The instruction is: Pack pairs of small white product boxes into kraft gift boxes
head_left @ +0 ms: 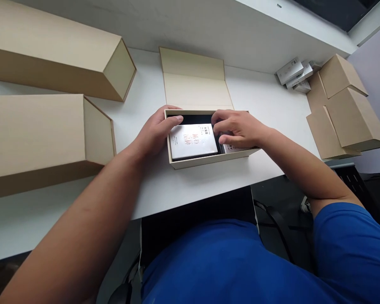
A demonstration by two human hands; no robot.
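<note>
An open beige gift box [205,159] with a dark inside stands before me on the white table, its lid [196,88] folded back flat behind it. In its left part lies a silver-white small carton [193,141] with orange and black print. A second small carton [236,148] sits in the right part, mostly hidden under my right hand [236,128]. The fingers of that hand are curled down into the box around this carton. My left hand [158,128] grips the left end of the gift box, its thumb over the rim near the first carton.
Two long closed beige boxes [50,135] lie on the left of the table [164,190]. At the back right, several silver cartons [289,71] are piled beside brown cardboard boxes [345,105]. A wall runs behind; the table's front edge is close to my body.
</note>
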